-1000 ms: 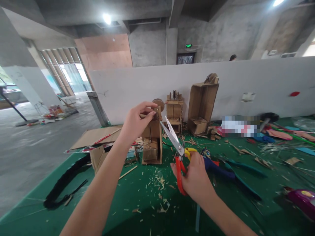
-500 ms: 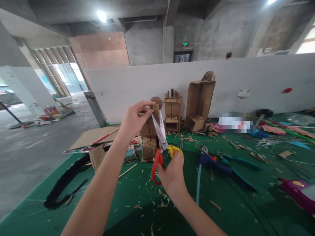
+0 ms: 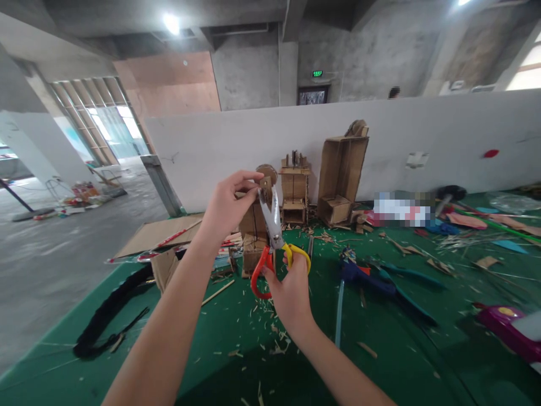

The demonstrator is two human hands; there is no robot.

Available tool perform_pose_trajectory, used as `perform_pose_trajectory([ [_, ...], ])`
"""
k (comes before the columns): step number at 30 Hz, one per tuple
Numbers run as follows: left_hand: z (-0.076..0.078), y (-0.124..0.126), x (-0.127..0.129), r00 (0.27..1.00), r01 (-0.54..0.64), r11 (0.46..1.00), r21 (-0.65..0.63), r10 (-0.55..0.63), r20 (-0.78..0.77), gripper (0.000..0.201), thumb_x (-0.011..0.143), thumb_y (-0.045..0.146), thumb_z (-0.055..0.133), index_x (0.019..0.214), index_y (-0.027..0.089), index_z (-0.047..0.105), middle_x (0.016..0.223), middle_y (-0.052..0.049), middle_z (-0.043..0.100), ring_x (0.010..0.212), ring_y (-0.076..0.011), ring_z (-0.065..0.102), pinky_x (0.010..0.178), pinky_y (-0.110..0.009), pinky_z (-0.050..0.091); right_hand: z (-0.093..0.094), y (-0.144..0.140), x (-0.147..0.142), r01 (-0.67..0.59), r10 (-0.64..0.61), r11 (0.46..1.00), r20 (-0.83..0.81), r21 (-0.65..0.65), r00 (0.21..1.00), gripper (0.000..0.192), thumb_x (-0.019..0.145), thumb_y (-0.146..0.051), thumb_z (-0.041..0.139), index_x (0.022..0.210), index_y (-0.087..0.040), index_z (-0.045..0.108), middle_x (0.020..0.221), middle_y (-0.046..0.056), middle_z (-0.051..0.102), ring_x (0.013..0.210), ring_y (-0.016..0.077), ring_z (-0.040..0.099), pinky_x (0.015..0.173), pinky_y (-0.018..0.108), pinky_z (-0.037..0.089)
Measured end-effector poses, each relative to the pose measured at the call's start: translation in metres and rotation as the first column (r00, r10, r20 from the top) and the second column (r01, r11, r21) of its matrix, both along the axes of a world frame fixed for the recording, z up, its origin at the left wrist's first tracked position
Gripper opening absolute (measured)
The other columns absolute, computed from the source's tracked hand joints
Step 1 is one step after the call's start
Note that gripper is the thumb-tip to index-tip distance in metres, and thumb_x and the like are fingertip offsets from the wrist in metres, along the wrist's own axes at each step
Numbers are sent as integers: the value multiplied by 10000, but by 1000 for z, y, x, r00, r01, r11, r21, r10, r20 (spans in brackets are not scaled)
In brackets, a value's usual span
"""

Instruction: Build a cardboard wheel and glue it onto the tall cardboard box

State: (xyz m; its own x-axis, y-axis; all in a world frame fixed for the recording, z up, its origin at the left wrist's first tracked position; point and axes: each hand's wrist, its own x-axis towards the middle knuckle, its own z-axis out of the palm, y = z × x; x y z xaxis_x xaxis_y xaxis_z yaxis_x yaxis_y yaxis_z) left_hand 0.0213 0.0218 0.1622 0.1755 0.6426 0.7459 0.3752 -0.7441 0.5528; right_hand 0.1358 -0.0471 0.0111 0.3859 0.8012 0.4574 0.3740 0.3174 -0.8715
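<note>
Near the tabletop's [image 3: 127, 316] left edge, the left hand [image 3: 228, 206] pinches the light, crushable cardboard model [image 3: 256, 237] at its stiffer top, while the right hand [image 3: 289, 293] grips red-and-yellow scissors [image 3: 273, 237], fingers through the loops.

Both forearms bare, no sleeves, rings or watch.

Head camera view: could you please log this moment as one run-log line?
left hand: pinching top of small brown cardboard tower model | right hand: holding red-and-yellow-handled scissors, blades at model top | surface: green table
</note>
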Motion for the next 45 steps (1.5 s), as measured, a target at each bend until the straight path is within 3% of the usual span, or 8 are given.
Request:
perform_pose_trajectory([
  [5, -1, 1, 2, 1000, 5, 1000, -2, -5, 18, 252, 785, 89, 569, 996, 198, 654, 753, -5, 695, 733, -124, 645, 645, -236, 485, 5, 0, -1, -74, 72, 997, -82, -22, 994, 286, 725, -285, 659, 917, -202, 463, 924, 73, 574, 900, 244, 596, 784, 399, 489],
  [10, -1, 0, 2, 999, 7, 1000, -4, -7, 36, 255, 783, 68, 560, 975, 206, 657, 751, -4, 695, 723, -116, 645, 623, -221, 487, 7, 1, -1, -131, 132, 991, -88, 13, 987, 139, 784, -232, 564, 878, -210, 464, 882, 57, 597, 829, 208, 628, 747, 361, 510],
  [21, -3, 4, 1, 999, -7, 1000, 11, 6, 50, 224, 778, 116, 603, 972, 201, 672, 743, -10, 697, 714, -122, 643, 605, -231, 470, -1, 5, 3, -7, 2, 997, -61, -73, 998, 255, 694, -255, 638, 885, -203, 476, 887, 69, 553, 844, 236, 563, 751, 386, 491],
  [32, -4, 3, 1, 999, -13, 1000, 14, 12, 49, 224, 786, 120, 588, 978, 197, 674, 733, -9, 691, 724, -123, 641, 625, -237, 472, 0, 7, 0, -18, 9, 996, -95, -89, 995, 226, 728, -228, 591, 913, -199, 464, 918, 79, 528, 837, 228, 559, 705, 380, 500],
  [45, -4, 0, 2, 999, -19, 1000, 10, 18, 50, 212, 788, 119, 585, 961, 209, 668, 745, -11, 696, 741, -130, 645, 624, -246, 478, -1, 6, -5, -87, 85, 996, -133, -14, 988, 138, 784, -199, 534, 880, -219, 437, 882, 60, 526, 776, 191, 582, 647, 341, 543],
])
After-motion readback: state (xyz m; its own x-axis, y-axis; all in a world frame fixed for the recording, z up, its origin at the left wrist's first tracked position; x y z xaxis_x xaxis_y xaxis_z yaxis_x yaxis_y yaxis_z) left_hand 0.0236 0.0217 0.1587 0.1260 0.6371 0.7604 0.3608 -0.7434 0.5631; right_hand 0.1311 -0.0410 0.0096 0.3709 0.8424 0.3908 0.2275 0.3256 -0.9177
